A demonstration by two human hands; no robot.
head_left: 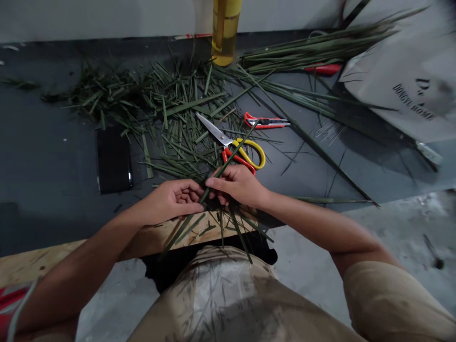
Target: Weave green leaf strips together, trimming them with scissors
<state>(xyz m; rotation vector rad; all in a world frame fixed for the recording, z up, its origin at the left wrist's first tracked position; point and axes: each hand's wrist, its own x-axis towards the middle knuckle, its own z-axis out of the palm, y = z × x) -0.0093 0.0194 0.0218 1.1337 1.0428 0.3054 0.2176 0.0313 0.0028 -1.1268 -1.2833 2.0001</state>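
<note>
Both hands meet at the table's near edge around narrow green leaf strips. My right hand (240, 185) pinches a long leaf strip (228, 161) between thumb and fingers; the strip slants up to the right, across the scissors. Curled beside it, my left hand (178, 199) has its fingers closed on the lower part of the leaf strips. Several strip ends fan out below the hands, over the wooden edge. Just beyond my right hand lie scissors (228, 141) with one yellow and one red handle. Parts of the strips between the fingers are hidden.
Cut leaf pieces (142, 95) are heaped on the grey tabletop (39, 156). A black phone (114, 161) lies left, a red utility knife (269, 122) beyond the scissors. At the back stand a bottle of yellow liquid (225, 38), a long leaf bundle (313, 50) and a printed white bag (406, 90).
</note>
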